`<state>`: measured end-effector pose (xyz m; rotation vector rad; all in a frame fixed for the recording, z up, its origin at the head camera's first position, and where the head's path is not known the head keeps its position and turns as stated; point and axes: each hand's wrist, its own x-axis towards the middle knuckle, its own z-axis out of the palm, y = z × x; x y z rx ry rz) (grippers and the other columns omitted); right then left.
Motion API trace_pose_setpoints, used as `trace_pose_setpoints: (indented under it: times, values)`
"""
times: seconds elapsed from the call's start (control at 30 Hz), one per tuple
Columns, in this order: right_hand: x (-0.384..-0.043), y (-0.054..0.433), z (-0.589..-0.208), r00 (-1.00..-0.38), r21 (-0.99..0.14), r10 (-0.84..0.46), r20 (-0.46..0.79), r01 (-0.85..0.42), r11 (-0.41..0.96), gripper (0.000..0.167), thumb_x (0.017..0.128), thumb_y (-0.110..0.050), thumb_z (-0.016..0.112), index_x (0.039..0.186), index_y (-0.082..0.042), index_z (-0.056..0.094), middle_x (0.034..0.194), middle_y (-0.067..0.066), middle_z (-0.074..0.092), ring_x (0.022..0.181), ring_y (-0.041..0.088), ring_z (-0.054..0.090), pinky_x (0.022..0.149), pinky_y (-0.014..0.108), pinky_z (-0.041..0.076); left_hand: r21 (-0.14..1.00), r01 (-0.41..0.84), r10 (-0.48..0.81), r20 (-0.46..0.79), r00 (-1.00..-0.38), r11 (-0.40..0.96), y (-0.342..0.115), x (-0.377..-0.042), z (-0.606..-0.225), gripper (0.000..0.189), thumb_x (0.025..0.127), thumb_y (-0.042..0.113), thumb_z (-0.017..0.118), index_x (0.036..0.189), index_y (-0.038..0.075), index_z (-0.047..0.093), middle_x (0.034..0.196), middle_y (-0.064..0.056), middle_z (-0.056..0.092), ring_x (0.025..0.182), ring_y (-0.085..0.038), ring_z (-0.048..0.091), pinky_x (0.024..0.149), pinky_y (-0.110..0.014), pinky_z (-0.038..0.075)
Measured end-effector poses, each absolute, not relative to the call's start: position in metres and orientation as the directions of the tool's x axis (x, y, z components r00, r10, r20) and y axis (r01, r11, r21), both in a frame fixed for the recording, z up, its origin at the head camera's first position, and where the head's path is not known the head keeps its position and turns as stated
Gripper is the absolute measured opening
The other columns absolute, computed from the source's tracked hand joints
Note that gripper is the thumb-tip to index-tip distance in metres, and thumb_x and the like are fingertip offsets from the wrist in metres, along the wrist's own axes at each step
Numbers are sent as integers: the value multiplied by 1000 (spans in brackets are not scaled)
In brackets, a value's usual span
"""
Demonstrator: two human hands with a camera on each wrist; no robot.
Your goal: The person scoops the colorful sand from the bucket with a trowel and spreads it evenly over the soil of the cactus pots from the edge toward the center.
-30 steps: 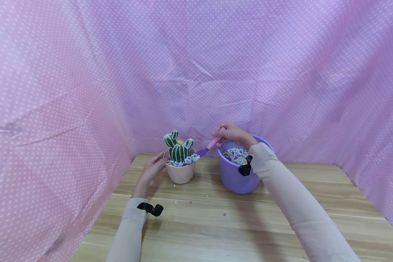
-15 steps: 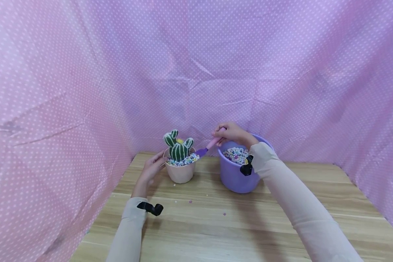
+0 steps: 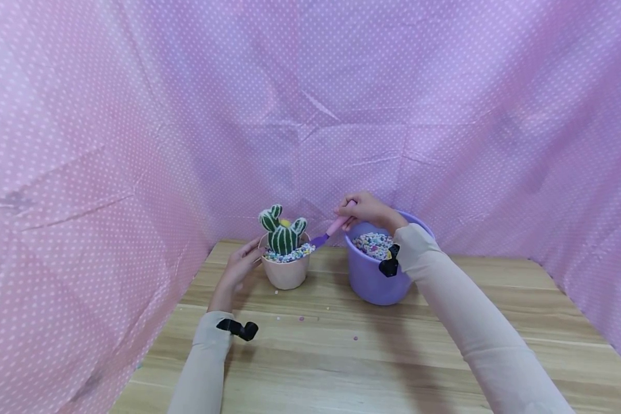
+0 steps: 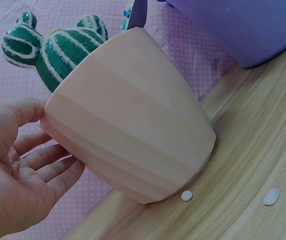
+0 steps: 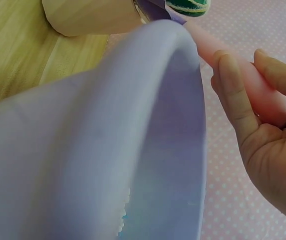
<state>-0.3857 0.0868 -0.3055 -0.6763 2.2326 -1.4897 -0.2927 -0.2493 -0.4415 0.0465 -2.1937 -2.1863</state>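
Note:
A green fabric-like cactus (image 3: pixel 283 238) with white stripes stands in a pale pink pot (image 3: pixel 286 276), among small multicoloured stones. My left hand (image 3: pixel 242 267) rests against the pot's left side; in the left wrist view the thumb touches the rim and the loosely bent fingers lie along the wall. My right hand (image 3: pixel 364 210) grips the pink handle of a small trowel (image 3: pixel 338 225). Its purple blade (image 3: pixel 318 240) slants down to the pot's right rim, its tip overlapped by stones. In the right wrist view, thumb and fingers close round the handle (image 5: pixel 260 92).
A purple bucket (image 3: pixel 375 282), part filled with similar stones (image 3: pixel 372 245), stands right of the pot under my right wrist. Several loose stones, one of them purple (image 3: pixel 355 338), lie on the wooden table (image 3: pixel 300 368). Pink dotted cloth (image 3: pixel 310 115) hangs behind and at the sides.
The heap of stones on the trowel's blade has spread lower into the pot, in front of the cactus. Both hands stay nearly where they were.

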Motion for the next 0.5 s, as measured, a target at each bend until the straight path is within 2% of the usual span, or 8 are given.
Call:
trace_pose_setpoints:
  times: [0.17, 0.5]
  values:
    - [-387, 87, -303, -816, -919, -577, -48, -190, 346, 17, 101, -6, 60, 107, 10, 62, 85, 12, 75, 66, 16, 71, 69, 29, 65, 1000, 6, -47, 6, -999, 0, -250, -292, -442, 56, 105, 13, 54, 156, -1, 35, 163, -20, 35, 148, -34, 39, 121, -43, 40]
    - [-383, 87, -294, -807, -912, -586, -72, -184, 366, 23, 102, -9, 61, 112, 12, 59, 83, 14, 76, 66, 16, 70, 74, 34, 66, 1000, 7, -48, 8, -999, 22, -251, -293, -442, 55, 106, 16, 54, 156, 2, 37, 164, -19, 35, 148, -34, 39, 123, -46, 39]
